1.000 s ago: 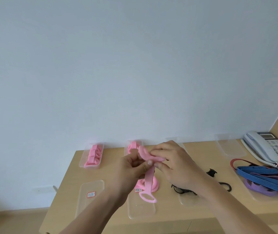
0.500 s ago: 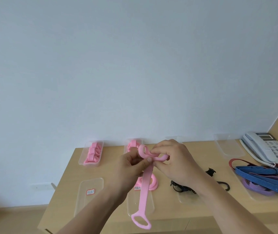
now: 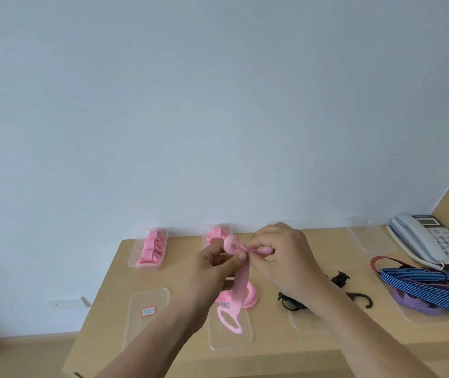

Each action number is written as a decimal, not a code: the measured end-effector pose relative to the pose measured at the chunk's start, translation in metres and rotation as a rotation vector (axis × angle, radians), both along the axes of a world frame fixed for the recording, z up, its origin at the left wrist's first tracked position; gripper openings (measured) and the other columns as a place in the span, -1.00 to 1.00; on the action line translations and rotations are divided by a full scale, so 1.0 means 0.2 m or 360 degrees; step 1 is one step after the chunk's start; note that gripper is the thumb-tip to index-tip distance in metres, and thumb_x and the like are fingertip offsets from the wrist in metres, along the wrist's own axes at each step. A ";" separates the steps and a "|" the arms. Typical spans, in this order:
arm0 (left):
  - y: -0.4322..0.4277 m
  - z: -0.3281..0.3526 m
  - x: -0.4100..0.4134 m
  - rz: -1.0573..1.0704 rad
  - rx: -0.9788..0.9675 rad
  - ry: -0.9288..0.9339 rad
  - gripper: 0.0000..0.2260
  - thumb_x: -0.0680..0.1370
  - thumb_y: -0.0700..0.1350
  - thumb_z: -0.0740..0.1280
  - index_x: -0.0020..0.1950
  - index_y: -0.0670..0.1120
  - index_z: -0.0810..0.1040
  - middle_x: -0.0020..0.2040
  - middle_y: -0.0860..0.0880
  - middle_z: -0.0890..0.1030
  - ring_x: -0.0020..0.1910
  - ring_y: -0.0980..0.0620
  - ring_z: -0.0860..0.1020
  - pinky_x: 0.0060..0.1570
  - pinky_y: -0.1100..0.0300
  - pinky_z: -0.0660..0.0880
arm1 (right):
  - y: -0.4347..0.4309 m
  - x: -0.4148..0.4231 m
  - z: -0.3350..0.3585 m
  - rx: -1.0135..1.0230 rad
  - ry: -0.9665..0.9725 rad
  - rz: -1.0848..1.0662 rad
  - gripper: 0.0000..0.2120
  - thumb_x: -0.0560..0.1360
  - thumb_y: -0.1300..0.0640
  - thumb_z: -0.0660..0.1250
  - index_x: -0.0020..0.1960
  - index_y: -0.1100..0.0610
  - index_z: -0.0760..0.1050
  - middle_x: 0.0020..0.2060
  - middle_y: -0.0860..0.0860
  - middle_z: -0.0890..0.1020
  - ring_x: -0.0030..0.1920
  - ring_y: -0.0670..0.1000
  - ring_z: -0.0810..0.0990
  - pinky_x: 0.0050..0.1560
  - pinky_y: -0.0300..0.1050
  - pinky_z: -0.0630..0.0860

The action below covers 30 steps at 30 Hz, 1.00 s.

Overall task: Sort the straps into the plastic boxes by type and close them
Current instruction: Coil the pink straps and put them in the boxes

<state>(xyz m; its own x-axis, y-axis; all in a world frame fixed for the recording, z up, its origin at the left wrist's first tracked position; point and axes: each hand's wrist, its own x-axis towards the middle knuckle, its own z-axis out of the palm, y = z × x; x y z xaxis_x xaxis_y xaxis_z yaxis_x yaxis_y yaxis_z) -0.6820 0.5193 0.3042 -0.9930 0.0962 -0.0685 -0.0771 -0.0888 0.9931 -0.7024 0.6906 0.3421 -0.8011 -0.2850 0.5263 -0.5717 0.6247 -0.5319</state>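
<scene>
**Rolling a pink strap [image 3: 241, 285] above the tabletop [image 3: 185, 249].** The left hand [image 3: 212, 266] pinches the band between thumb and forefinger, just below the started roll. The right hand [image 3: 286, 257] pinches the curled upper end, so each grip is pressed onto the strap. The free tail hangs down, with its looped end over the centre lid [image 3: 231, 341]. Judged by type, the likely destination is the second box [image 3: 206, 237], directly behind the hands. It holds pink rolls, as does the far-left box [image 3: 148, 267].

*Hazards.* If either pinch slackens, the springy band would probably unwind. The hanging tail may drag across the loose pink coil [image 3: 252, 298] or shift the lid beneath it. A slack roll may stand too tall for a lid to shut.

*Clearances.* The lids lie near the front edge of the tabletop and could be pushed off. Bare surface lies between the row of boxes and the row of lids. The right side is crowded with black straps [image 3: 288, 305], blue and purple straps [image 3: 425, 291] and a telephone [image 3: 430, 241].
</scene>
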 end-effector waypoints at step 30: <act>-0.04 -0.01 0.00 0.0072 -0.0191 0.0016 -0.82 0.58 -0.25 0.43 -0.03 0.00 0.77 -0.04 -0.14 0.77 0.05 -0.21 0.72 0.22 -0.24 0.60 | -0.05 0.05 -0.07 -0.0191 -0.0393 -0.0025 -0.86 0.46 0.17 0.49 -0.01 -0.02 0.70 -0.26 -0.18 0.67 -0.18 -0.17 0.61 -0.20 -0.44 0.42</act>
<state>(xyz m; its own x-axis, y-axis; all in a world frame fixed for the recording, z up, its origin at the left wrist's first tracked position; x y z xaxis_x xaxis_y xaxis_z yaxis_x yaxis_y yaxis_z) -0.6819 0.5111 0.3027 -0.9969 0.0428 -0.0668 -0.0656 0.0275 0.9975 -0.6928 0.6799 0.3283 -0.9133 -0.2189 0.3435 -0.4061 0.5565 -0.7248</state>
